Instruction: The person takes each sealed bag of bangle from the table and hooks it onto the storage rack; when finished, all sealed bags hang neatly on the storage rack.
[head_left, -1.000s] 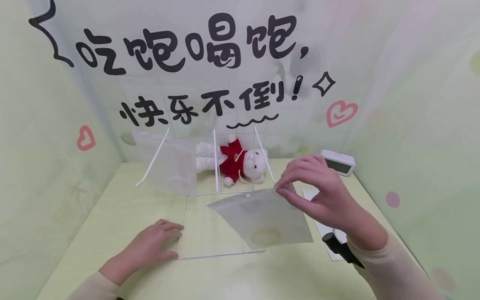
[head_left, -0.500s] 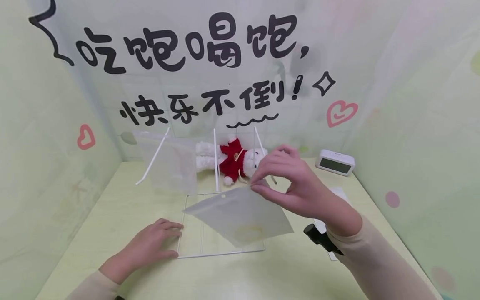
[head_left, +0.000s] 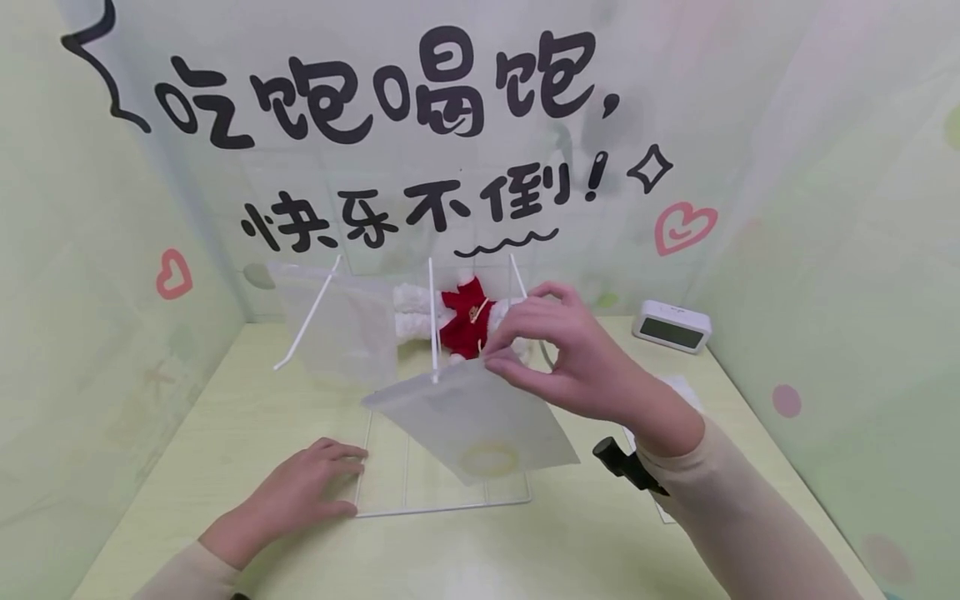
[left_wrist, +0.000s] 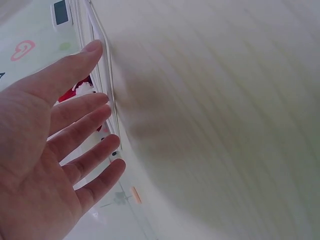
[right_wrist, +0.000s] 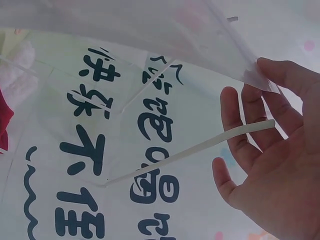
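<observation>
My right hand (head_left: pixel 573 358) pinches the top right corner of a translucent plastic bag (head_left: pixel 487 417) with a faint yellow ring showing on it. The bag hangs tilted, its top edge at the tip of the middle prong of a white wire rack (head_left: pixel 442 509). In the right wrist view another bare prong (right_wrist: pixel 200 146) passes close to the fingers. A second translucent bag (head_left: pixel 341 325) hangs on the rack's left prong. My left hand (head_left: pixel 296 483) lies with extended fingers touching the left side of the rack's base; the left wrist view shows its fingertips (left_wrist: pixel 93 46) against the wire.
Behind the rack a white plush toy in a red top (head_left: pixel 463 321) lies on its side. A white digital clock (head_left: pixel 671 327) stands at the back right. A white sheet (head_left: pixel 678 387) lies partly under the right forearm. Printed walls enclose the table (head_left: pixel 465 558).
My right hand has moved left with the bag, bringing the bag's top edge to the middle prong's tip. The left hand and the rack have stayed in place.
</observation>
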